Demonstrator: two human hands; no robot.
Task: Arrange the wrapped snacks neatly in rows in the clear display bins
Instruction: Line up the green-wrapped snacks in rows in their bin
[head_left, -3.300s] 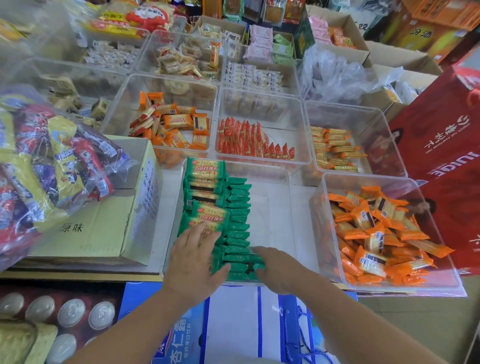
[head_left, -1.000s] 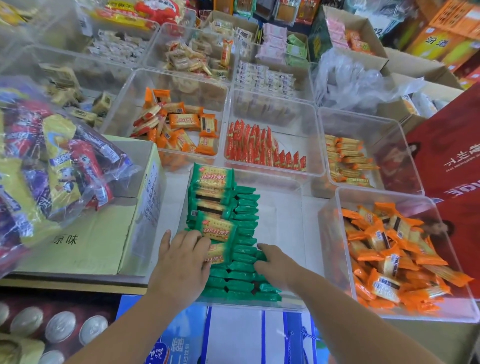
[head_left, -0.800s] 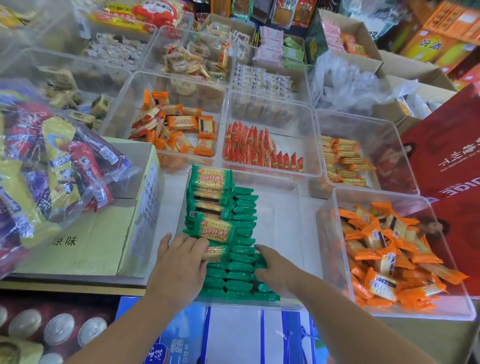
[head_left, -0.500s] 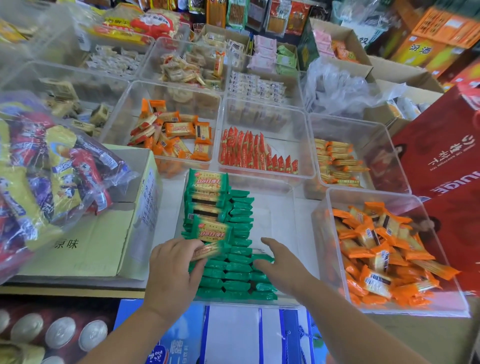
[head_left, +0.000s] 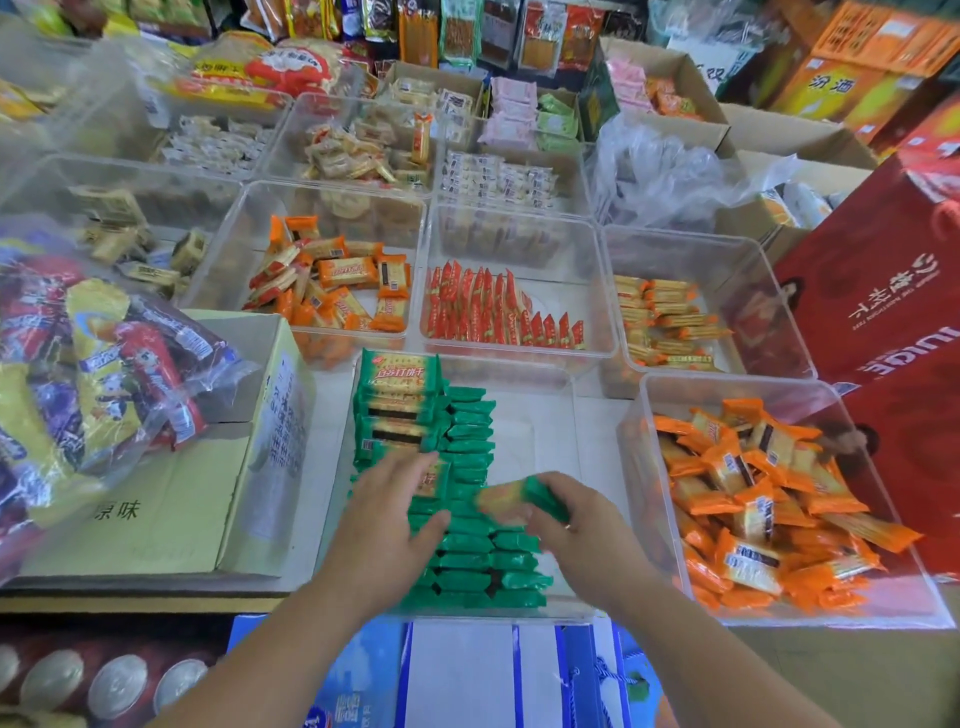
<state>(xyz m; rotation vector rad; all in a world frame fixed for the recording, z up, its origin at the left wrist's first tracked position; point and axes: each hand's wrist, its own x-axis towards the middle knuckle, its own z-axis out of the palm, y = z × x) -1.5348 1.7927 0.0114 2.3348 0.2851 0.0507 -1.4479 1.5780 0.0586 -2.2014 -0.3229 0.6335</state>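
Two hands are working over the clear bin (head_left: 563, 395) nearest the person; only the head view is available. The left hand (head_left: 382, 535) is lying palm-down on the near end of the left stack of green snack packs (head_left: 400, 410), fingers (head_left: 415, 465) loosely together and pressing flat, pinching nothing. The right hand (head_left: 584, 535) is holding one green pack (head_left: 519, 501) clear of the rows, fingers curled around it (pack blurred, so in motion).

Change since half a second ago: the right hand was then resting open on the edge-on row (head_left: 470, 467), and the left was gripping a face-up pack; now a pack is being carried by the right hand. Likely meaning: one pack is being moved over from the left stack to extend the second short row (head_left: 514, 564) at the near edge.

Progress judged partial: the right half of this bin is bare, and the orange packs (head_left: 753, 499) in the neighbouring bin (head_left: 883, 488) are lying in a loose heap, unsorted.
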